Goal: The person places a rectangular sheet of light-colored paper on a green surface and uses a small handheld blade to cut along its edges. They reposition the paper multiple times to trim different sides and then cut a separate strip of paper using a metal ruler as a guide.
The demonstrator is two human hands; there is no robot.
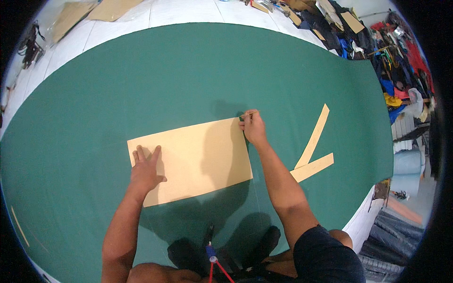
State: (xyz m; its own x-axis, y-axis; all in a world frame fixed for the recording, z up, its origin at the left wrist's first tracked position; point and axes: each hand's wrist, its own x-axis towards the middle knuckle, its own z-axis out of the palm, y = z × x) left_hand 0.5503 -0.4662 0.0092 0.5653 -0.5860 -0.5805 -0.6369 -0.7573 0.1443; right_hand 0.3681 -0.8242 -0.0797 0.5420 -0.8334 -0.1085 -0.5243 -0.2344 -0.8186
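A tan rectangular sheet of card (pixel 198 160) lies slightly tilted on a large green cloth (pixel 203 70). My left hand (pixel 147 170) presses on the sheet's left part, its fingers spread. At the sheet's far right corner is my right hand (pixel 253 128), closed around a thin pencil-like stick (pixel 250 113). The stick's tip is close to the corner; whether it touches the card or the cloth, I cannot tell. My right hand's shadow falls on the cloth beyond.
Right of my right forearm lie two tan card strips, a long one (pixel 313 134) and a shorter one (pixel 314 167), overlapping at one end. Beyond the cloth is a white tiled floor (pixel 184 13). A heap of mixed fabrics and tools (pixel 401 61) fills the far right.
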